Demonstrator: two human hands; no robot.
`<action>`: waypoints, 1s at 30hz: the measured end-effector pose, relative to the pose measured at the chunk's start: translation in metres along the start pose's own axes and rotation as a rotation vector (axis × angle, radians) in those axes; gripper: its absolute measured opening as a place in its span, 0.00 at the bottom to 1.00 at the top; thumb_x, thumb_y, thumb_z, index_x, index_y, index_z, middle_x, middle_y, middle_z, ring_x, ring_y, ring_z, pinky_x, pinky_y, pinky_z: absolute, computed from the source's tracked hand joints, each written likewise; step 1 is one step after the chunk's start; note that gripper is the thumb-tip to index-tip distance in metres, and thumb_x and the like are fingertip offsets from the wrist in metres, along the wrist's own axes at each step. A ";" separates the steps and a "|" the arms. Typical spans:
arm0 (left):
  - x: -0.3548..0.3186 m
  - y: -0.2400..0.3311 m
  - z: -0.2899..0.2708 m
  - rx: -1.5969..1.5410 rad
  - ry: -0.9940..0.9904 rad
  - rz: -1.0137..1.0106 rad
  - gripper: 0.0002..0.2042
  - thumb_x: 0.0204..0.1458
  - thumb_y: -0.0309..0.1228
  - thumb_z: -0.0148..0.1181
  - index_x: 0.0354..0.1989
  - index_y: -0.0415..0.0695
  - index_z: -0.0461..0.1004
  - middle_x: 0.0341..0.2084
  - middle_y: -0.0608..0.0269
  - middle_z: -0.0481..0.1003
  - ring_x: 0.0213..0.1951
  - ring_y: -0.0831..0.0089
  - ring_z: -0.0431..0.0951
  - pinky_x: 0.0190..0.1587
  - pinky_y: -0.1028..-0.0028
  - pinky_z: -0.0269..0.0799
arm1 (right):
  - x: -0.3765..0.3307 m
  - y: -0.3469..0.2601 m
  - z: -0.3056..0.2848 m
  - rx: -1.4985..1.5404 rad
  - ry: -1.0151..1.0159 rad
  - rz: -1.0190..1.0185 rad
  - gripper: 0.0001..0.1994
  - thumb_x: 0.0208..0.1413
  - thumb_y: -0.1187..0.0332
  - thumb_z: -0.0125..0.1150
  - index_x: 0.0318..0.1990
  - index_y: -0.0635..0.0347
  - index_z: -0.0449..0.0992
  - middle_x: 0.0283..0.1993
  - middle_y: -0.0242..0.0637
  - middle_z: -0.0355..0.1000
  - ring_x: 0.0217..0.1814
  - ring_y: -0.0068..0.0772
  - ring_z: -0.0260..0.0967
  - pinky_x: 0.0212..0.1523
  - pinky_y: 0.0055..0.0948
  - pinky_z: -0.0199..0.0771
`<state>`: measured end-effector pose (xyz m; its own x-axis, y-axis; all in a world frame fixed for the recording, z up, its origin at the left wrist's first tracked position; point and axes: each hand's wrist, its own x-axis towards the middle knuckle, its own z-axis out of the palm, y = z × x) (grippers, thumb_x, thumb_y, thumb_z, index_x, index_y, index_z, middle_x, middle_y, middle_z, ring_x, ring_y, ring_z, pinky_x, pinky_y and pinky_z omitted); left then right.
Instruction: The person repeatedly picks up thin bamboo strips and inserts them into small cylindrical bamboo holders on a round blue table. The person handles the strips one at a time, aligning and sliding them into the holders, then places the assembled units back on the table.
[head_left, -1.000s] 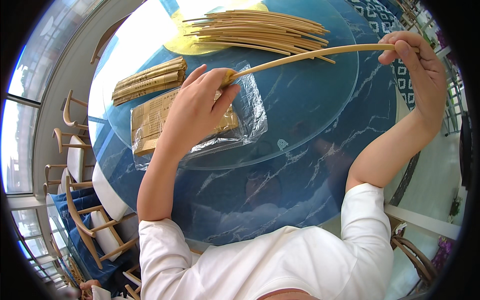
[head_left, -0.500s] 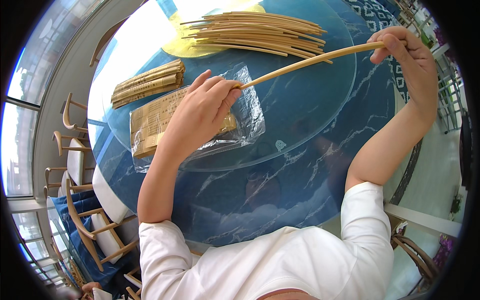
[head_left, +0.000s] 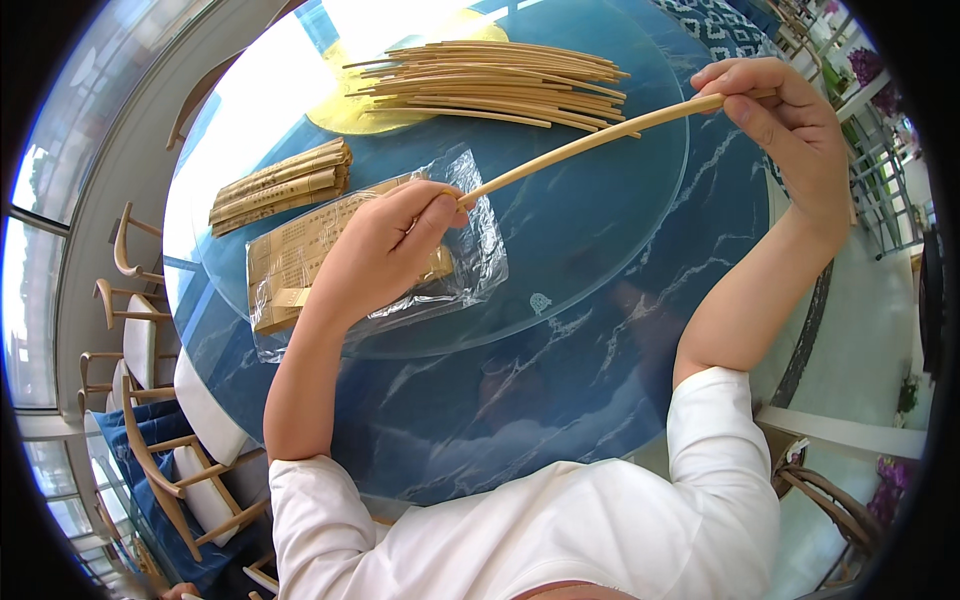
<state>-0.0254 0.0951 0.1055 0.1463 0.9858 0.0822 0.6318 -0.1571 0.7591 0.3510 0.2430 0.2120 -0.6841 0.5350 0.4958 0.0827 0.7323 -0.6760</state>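
A single long wooden chopstick [head_left: 590, 142] spans the space between my hands, above the glass turntable. My left hand [head_left: 392, 245] pinches its lower left end, fingers curled in. At the upper right, my right hand [head_left: 785, 115] holds the other end between thumb and fingers. Under my left hand lies a clear plastic bag [head_left: 480, 255] with brown paper chopstick sleeves [head_left: 290, 250] in it, partly hidden by the hand and forearm. A stack of loose paper sleeves [head_left: 283, 185] sits just beyond the bag. Farther off, a pile of bare chopsticks [head_left: 500, 85] lies spread out.
The round glass turntable [head_left: 600, 230] rests on a blue marbled table [head_left: 560, 390]. A yellow round mat [head_left: 335, 110] is partly under the chopstick pile. Wooden chairs [head_left: 205, 485] stand at the left, beside tall windows [head_left: 35, 310]. A patterned blue cloth [head_left: 715, 30] lies at the far right.
My left hand's fingers, spread before, have curled in around the chopstick's end. The whole view has shifted a little, with the chopstick still held at both ends.
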 end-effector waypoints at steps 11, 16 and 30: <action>-0.006 -0.002 -0.012 -0.363 -0.103 -0.012 0.16 0.76 0.36 0.54 0.56 0.35 0.81 0.42 0.54 0.86 0.48 0.66 0.87 0.56 0.67 0.82 | 0.013 0.021 0.007 -0.053 -0.079 -0.051 0.08 0.70 0.71 0.66 0.52 0.58 0.86 0.48 0.39 0.86 0.52 0.28 0.85 0.54 0.22 0.82; -0.009 -0.003 -0.012 -0.348 -0.114 -0.072 0.17 0.75 0.37 0.56 0.55 0.34 0.82 0.42 0.54 0.86 0.47 0.67 0.87 0.55 0.68 0.81 | 0.025 0.028 0.023 0.034 -0.153 0.076 0.07 0.69 0.69 0.68 0.49 0.61 0.86 0.40 0.35 0.85 0.43 0.24 0.83 0.46 0.19 0.81; -0.004 -0.008 0.002 0.539 0.289 0.166 0.10 0.71 0.35 0.60 0.49 0.45 0.85 0.43 0.61 0.86 0.49 0.61 0.86 0.72 0.53 0.67 | 0.036 0.041 0.093 -0.081 -0.190 0.273 0.10 0.71 0.65 0.65 0.47 0.64 0.85 0.39 0.33 0.82 0.40 0.24 0.78 0.44 0.26 0.78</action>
<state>-0.0294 0.0925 0.0984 0.1114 0.9100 0.3994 0.9238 -0.2429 0.2958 0.2618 0.2529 0.1516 -0.7511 0.6332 0.1868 0.3335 0.6081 -0.7204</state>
